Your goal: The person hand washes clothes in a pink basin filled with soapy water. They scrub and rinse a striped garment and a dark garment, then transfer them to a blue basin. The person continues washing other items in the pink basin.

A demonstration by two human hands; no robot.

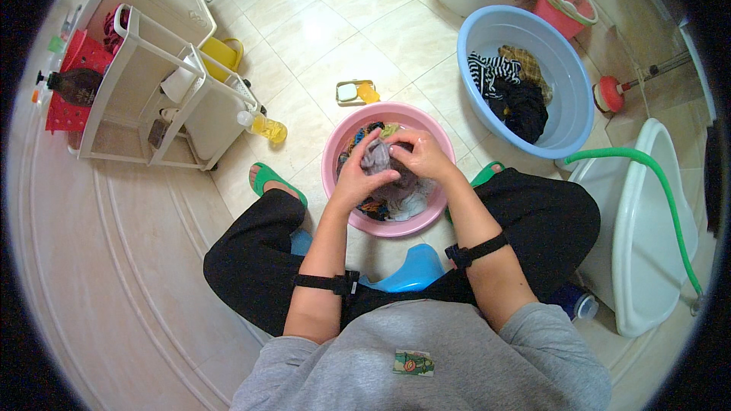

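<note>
Both hands are over a pink basin (394, 229) of wet laundry on the floor between my feet. A greyish garment (376, 155) is bunched up between them; its kind cannot be made out. My left hand (355, 173) curls round its near left side, thumb pointing right. From the right, my right hand (428, 158) grips the cloth with bent fingers. White cloth (411, 204) and dark patterned cloth lie lower in the basin, partly hidden by the hands. Just beyond the rim is a soap dish (355, 103) with a white bar (347, 92) and an orange bar (368, 93).
A large blue tub (585, 103) with dark, striped and brown clothes stands at the right. Beside it are a green hose (656, 167), a white sink (640, 259) and a plunger (608, 96). At left stand a white shelf rack (152, 99) and a yellow liquid bottle (268, 129).
</note>
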